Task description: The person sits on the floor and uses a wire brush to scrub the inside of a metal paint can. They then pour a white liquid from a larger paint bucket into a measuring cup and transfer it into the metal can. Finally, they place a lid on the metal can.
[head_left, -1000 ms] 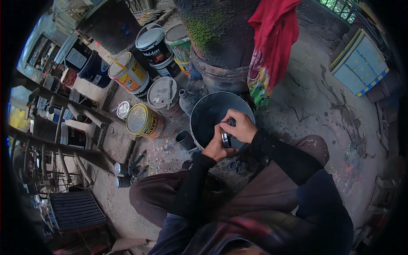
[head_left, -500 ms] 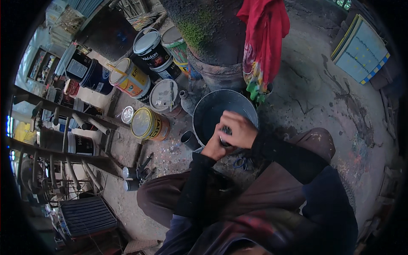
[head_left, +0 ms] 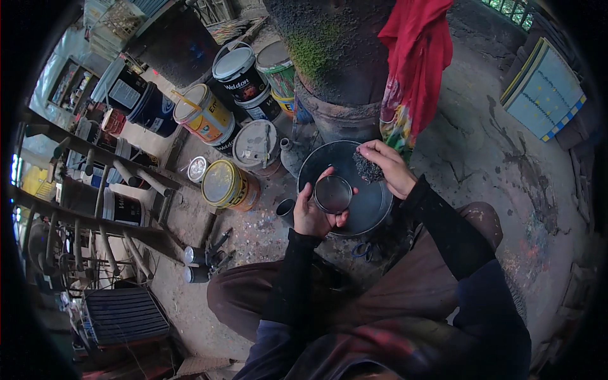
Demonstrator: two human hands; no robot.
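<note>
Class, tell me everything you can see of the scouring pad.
The scouring pad is a dark grey, ragged clump of tangled strands that look like metal wool. No handle shows. The right hand grips it along its upper right side, leaving its lower left exposed. It is held over the basin, apart from the round container.

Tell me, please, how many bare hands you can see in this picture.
2: the left hand, at the basin's near left side, holding a small round object; and the right hand, at its right edge, holding a dark scrubbing pad. No other hand shows.
</note>
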